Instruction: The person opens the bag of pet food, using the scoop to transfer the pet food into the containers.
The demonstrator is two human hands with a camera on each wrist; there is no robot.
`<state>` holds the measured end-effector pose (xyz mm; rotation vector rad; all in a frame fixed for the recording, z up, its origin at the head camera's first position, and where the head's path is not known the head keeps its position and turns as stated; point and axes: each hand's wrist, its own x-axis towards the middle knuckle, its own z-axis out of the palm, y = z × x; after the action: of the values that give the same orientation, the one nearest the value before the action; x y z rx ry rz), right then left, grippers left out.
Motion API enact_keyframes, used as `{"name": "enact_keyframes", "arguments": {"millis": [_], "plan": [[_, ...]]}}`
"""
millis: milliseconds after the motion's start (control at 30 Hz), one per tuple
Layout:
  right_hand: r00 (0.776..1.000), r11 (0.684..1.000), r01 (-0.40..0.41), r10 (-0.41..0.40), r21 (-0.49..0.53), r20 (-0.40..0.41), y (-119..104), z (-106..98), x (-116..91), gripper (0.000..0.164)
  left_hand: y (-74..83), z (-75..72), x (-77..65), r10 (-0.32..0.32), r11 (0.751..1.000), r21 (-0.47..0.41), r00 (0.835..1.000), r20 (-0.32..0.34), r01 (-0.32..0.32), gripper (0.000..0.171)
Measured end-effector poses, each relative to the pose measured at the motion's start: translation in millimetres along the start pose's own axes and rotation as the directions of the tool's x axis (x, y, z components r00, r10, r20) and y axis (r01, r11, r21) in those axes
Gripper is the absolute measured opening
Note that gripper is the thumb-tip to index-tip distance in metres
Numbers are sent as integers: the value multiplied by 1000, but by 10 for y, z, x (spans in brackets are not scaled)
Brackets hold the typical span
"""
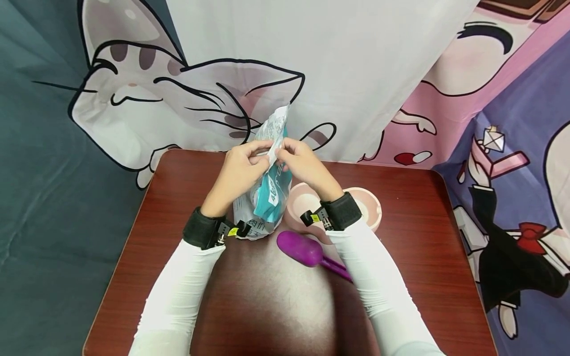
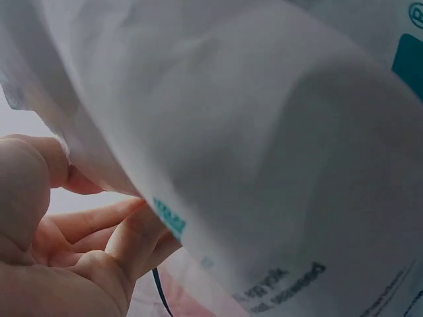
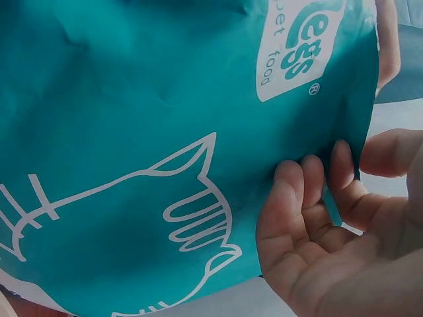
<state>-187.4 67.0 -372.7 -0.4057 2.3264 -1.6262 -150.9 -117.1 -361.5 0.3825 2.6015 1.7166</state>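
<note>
A teal and white pet food bag stands upright on the table, its narrow top edge turned toward me. My left hand pinches this edge on one side, and my right hand pinches it just opposite, thumbs close together. In the left wrist view the bag's white side hides part of the fingertips. From the right wrist, the teal face shows a white cat outline, with the right thumb and fingers at its edge. Whether the bag's mouth is open I cannot tell.
A purple scoop lies in front of the bag, its handle passing under the right forearm. Behind that forearm is a pale pink double bowl, partly covered. The brown table meets a cartoon-print curtain at the back.
</note>
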Motion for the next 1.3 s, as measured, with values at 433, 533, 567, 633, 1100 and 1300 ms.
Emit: {"name": "enact_keyframes", "arguments": {"millis": [433,533,567,633,1100,1300], "plan": [[999,987,-43,38,157,37,53,71,0,27,-73,-42,47,-4,997,-80,999,54,8,44],[999,983,-44,38,180,36,66,83,5,29,-68,-32,43,-9,996,-85,999,45,12,44],[999,982,-44,38,186,33,70,87,7,30,-68,-28,42,-9,996,-87,999,42,13,44],[999,979,-43,39,201,28,81,98,13,30,-72,-19,39,-11,996,-89,999,38,14,43],[1000,994,19,-16,109,-27,63,152,-12,24,-76,-9,16,-49,997,-62,999,13,50,43],[1000,990,11,-8,138,-23,75,149,-15,22,-106,-4,8,-40,995,-91,999,15,41,42]]}}
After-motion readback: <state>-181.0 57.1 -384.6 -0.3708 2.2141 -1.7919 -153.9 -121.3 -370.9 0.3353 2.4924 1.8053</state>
